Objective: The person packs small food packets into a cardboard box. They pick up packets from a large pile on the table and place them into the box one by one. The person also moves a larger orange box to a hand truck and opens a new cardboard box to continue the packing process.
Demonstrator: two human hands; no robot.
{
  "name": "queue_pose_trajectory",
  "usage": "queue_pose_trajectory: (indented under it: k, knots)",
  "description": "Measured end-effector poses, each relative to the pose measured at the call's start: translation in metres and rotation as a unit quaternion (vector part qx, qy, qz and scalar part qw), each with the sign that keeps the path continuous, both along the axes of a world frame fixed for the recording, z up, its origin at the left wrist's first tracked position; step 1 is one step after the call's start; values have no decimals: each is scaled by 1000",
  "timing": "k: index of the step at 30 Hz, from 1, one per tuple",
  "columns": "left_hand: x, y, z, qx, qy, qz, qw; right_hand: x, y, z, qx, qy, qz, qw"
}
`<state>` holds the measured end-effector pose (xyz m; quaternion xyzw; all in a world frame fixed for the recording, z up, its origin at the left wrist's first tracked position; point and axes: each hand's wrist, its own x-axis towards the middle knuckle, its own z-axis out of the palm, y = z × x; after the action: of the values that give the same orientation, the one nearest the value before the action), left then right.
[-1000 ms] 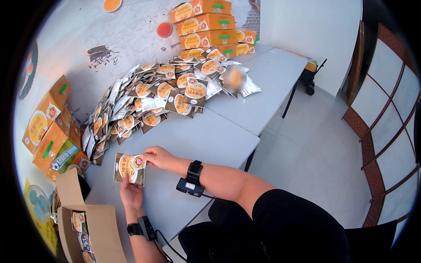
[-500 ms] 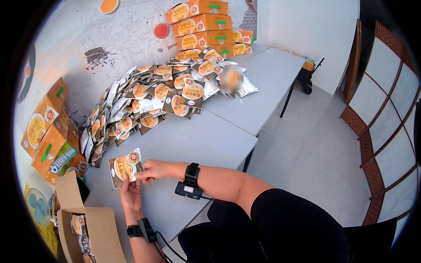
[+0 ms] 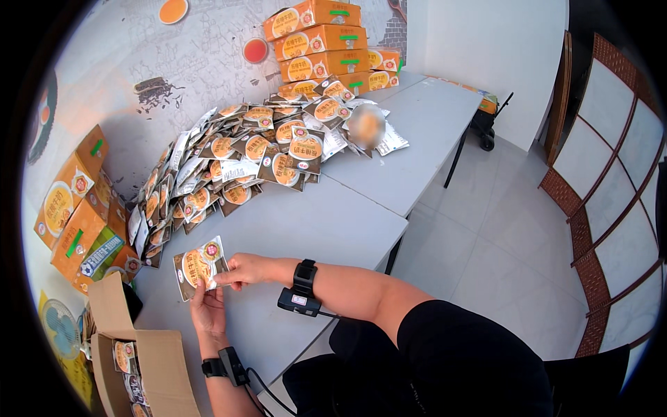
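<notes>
Both of my hands grip one flat brown-and-white sachet (image 3: 196, 264) with an orange round picture on its front. My left hand (image 3: 208, 311) pinches its lower edge from below, thumb on the front. At the lower right corner, my right hand (image 3: 243, 271) has its fingers closed on the same sachet. It is tilted, front facing up, above the near part of the grey table (image 3: 299, 229). A big heap of similar sachets (image 3: 240, 149) lies beyond my hands along the wall. Each wrist wears a black strap with a small device and cable.
An open cardboard box (image 3: 163, 372) with sachets inside stands at the lower left. Orange cartons (image 3: 73, 201) are stacked at the left, and more orange cartons (image 3: 323, 42) at the back. A folding screen (image 3: 615, 187) stands right, and a wheeled cart (image 3: 490, 118) behind the table.
</notes>
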<state>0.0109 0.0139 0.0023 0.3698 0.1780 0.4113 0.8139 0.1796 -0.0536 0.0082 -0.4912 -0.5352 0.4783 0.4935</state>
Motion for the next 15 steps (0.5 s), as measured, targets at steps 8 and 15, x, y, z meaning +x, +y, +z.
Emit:
queue_pose_trajectory:
  k: [8, 15]
  knots:
    - [1, -3, 3, 8, 0, -27, 1000, 8, 11, -6, 21, 75, -75, 994]
    - [-4, 1, -1, -3, 4, -39, 999, 3, 6, 2, 39, 175, -48, 983]
